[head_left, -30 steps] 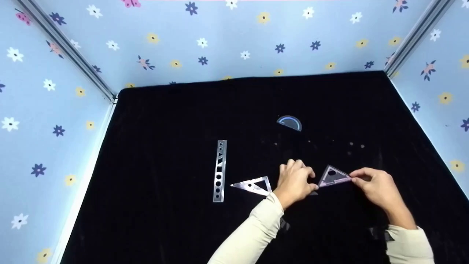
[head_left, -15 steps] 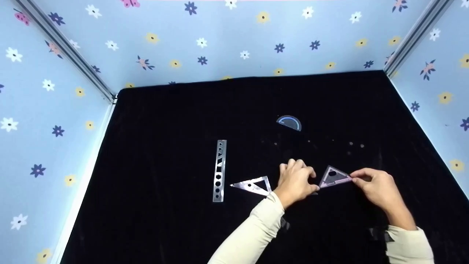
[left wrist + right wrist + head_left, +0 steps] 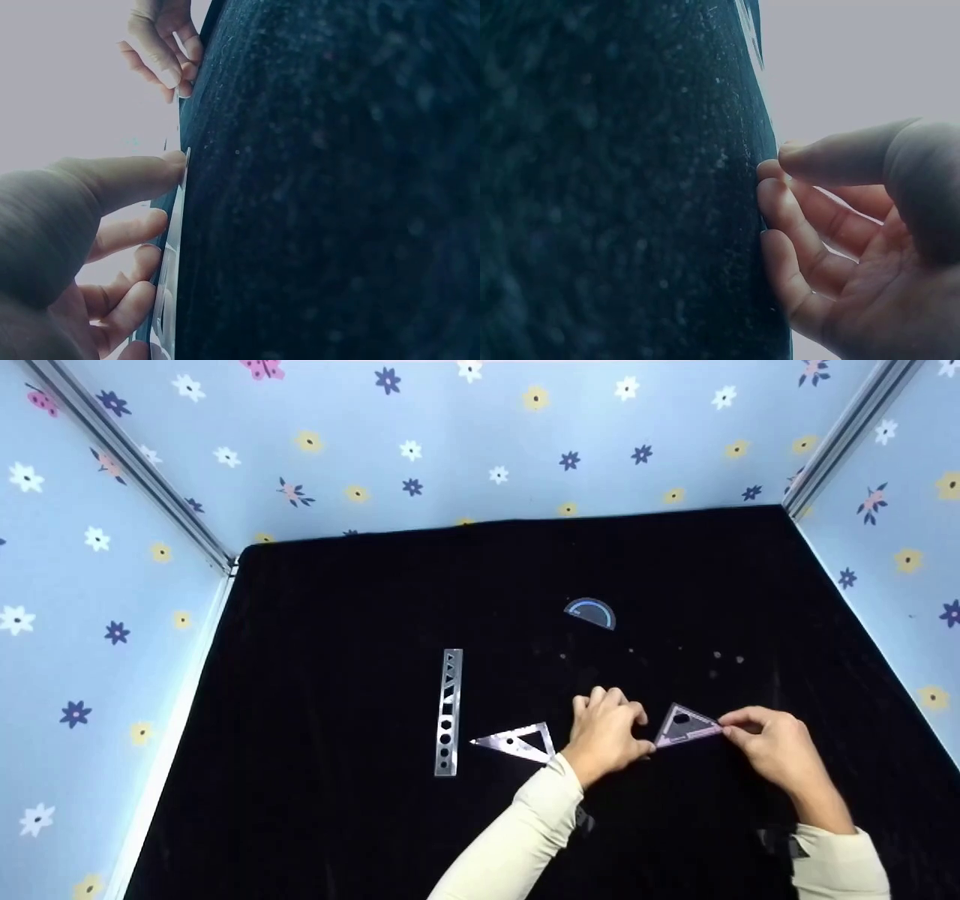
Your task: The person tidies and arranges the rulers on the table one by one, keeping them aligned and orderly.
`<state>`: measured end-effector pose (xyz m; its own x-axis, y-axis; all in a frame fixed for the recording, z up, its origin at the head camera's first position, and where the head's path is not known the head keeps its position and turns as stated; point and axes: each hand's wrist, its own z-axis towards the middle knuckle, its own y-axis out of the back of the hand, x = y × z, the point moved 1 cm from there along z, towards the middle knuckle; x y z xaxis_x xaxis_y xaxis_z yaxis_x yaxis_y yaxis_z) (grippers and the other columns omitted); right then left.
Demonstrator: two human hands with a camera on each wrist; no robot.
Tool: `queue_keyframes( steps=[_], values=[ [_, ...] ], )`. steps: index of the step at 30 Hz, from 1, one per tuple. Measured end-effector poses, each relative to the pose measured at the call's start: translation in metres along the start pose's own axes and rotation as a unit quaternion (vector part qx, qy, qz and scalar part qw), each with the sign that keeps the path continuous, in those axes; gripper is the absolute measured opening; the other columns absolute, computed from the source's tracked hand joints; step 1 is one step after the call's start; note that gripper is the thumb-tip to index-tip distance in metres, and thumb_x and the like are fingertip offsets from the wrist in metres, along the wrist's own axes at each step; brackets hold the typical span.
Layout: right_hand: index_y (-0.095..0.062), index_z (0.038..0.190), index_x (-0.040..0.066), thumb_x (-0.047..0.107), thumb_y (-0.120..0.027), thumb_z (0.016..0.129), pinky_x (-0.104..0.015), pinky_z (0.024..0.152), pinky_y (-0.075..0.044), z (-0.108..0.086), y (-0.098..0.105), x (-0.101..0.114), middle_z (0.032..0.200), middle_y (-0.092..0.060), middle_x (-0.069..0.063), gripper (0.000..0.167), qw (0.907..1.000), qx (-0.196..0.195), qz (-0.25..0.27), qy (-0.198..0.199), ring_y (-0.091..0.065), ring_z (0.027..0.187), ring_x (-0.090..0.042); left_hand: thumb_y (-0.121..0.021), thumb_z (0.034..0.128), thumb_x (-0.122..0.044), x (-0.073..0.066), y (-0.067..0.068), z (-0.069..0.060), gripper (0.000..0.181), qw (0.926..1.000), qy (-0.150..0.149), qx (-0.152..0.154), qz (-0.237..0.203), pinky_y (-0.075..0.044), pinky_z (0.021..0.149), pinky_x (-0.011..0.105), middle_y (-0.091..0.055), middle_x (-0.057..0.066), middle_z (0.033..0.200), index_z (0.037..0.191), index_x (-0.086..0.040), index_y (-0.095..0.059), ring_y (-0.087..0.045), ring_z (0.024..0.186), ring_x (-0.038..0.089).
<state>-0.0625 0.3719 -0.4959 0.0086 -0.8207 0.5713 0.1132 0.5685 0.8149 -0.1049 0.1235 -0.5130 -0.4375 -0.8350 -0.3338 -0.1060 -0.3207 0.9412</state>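
A purple-edged triangular set square [image 3: 694, 733] lies low over the black cloth. In the head view, my right hand [image 3: 771, 741] pinches its right corner between thumb and fingers. My left hand [image 3: 606, 735] rests to its left with bent, spread fingers, and its thumb touches the left corner. In the left wrist view, the thumb [image 3: 142, 180] meets a clear plastic edge, apart from the other fingers. The right wrist view has thumb and fingertips [image 3: 776, 191] together at the cloth; the held corner is hard to make out. A clear set square [image 3: 517, 741] lies beside the left wrist.
A clear stencil ruler [image 3: 448, 712] lies upright in the head view, further left. A blue-marked protractor [image 3: 591, 613] lies farther back on the black cloth [image 3: 360, 645]. Flowered blue walls [image 3: 450, 427] stand at the back and sides.
The purple-edged set square has shifted very slightly toward me, its left corner meeting the left thumb. Both hands hold nearly the same positions. The whole head view has tilted a little.
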Motion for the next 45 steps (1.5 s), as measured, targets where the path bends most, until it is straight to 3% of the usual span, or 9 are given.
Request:
queue_keyframes(
  steps=[19, 26, 34, 45],
  values=[
    [-0.079, 0.093, 0.012, 0.007, -0.076, 0.086, -0.024, 0.073, -0.043, 0.0018, 0.0005, -0.0019, 0.098, -0.075, -0.011, 0.008, 1.0000, -0.001, -0.001, 0.002, -0.065, 0.089, -0.029, -0.079, 0.0753, -0.059, -0.0009, 0.0002, 0.0014, 0.036, 1.0000, -0.004, -0.004, 0.006, -0.033, 0.085, 0.034, -0.057, -0.013, 0.103, 0.103, -0.037, -0.073, -0.048, 0.100, 0.011],
    [-0.077, 0.098, 0.010, 0.008, -0.074, 0.089, -0.019, 0.069, -0.044, -0.0004, 0.0006, -0.0009, 0.095, -0.075, -0.008, 0.010, 0.9999, 0.009, 0.005, -0.009, -0.066, 0.082, -0.013, -0.079, 0.0747, -0.061, -0.0018, -0.0018, -0.0001, 0.037, 0.9999, -0.005, -0.006, 0.010, -0.034, 0.085, 0.034, -0.057, -0.013, 0.104, 0.102, -0.037, -0.073, -0.048, 0.101, 0.011],
    [-0.076, 0.098, 0.009, 0.013, -0.076, 0.089, -0.016, 0.069, -0.044, 0.0006, -0.0009, -0.0008, 0.094, -0.075, -0.009, 0.011, 0.9998, 0.010, 0.017, -0.011, -0.068, 0.083, -0.018, -0.079, 0.0744, -0.062, -0.0010, -0.0019, -0.0004, 0.038, 0.9999, -0.002, -0.007, 0.009, -0.034, 0.085, 0.033, -0.057, -0.013, 0.103, 0.103, -0.037, -0.073, -0.048, 0.100, 0.011],
    [-0.076, 0.098, 0.010, 0.013, -0.078, 0.087, -0.012, 0.070, -0.042, 0.0011, -0.0020, 0.0025, 0.093, -0.076, -0.006, 0.011, 0.9998, 0.006, 0.020, -0.008, -0.066, 0.082, -0.007, -0.079, 0.0744, -0.060, 0.0011, -0.0013, -0.0012, 0.037, 1.0000, -0.004, -0.009, 0.001, -0.033, 0.084, 0.033, -0.057, -0.014, 0.103, 0.103, -0.037, -0.073, -0.048, 0.100, 0.010]
  ],
)
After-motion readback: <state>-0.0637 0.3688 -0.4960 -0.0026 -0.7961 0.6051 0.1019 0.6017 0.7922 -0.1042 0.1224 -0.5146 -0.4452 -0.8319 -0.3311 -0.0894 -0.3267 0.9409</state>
